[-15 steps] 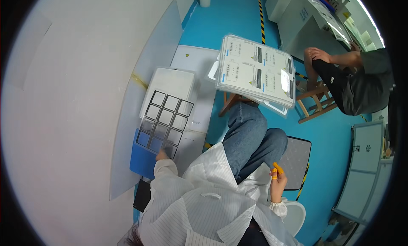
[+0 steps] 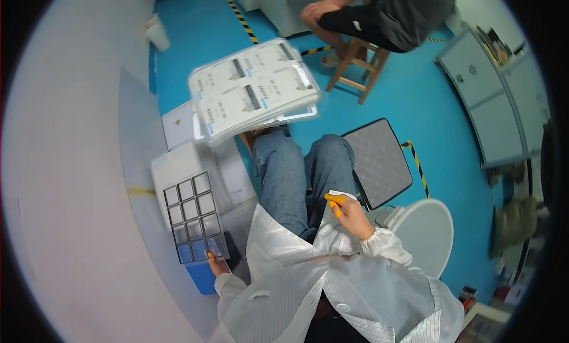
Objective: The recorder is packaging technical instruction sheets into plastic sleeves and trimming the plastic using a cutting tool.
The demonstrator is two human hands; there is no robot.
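My left hand (image 2: 218, 265), a yellow-orange cot on a fingertip, grips the near corner of a clear panel with a black grid frame (image 2: 189, 209). Its far part lies over or just above a whitish translucent box (image 2: 169, 162); the near part is above a blue bin (image 2: 203, 279). Above my lap, my right hand (image 2: 354, 218) is closed, with yellow-orange cots on thumb and finger. A small white edge shows by those fingertips; whether they hold it I cannot make out.
Beyond my knees, a stack of white printed sheets in a clear handled case (image 2: 255, 88) rests on a wooden support. A co-worker (image 2: 403, 17) sits on a wooden stool (image 2: 360, 64). Right of me are a grey mat (image 2: 379, 159), a round whitish bin or seat (image 2: 424, 236) and grey cabinets (image 2: 504, 106).
My view has swung right, so the surroundings shift left in the picture. My left hand keeps the gridded panel. The right hand has come in over my lap, its fingers pointing left.
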